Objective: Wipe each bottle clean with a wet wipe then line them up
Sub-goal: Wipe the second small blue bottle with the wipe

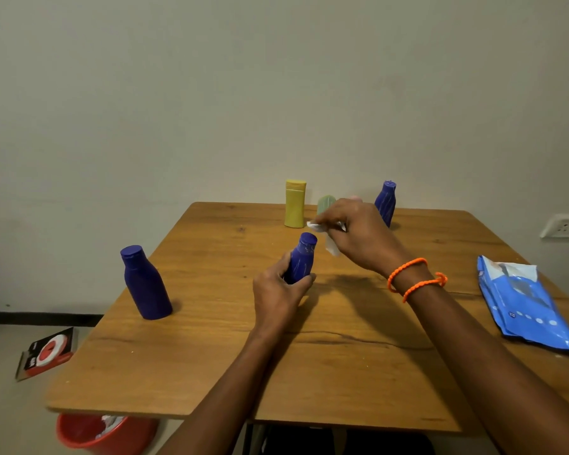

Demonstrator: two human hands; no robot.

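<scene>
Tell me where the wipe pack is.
The wipe pack lies flat at the table's right edge, right of the right hand, apart from all bottles.

Bottles — five: three blue (144,284) (302,259) (386,201), one yellow (295,203), one pale green (325,205). Wet wipe (329,239) — one. Wipe packet (526,303) — one. Red bin (102,433) — one.

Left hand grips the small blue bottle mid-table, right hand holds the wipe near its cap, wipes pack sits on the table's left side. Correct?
One error: the wipes pack lies on the table's right side, per the head view. The rest holds: left hand grips the small blue bottle, right hand holds the wipe near its cap.
</scene>
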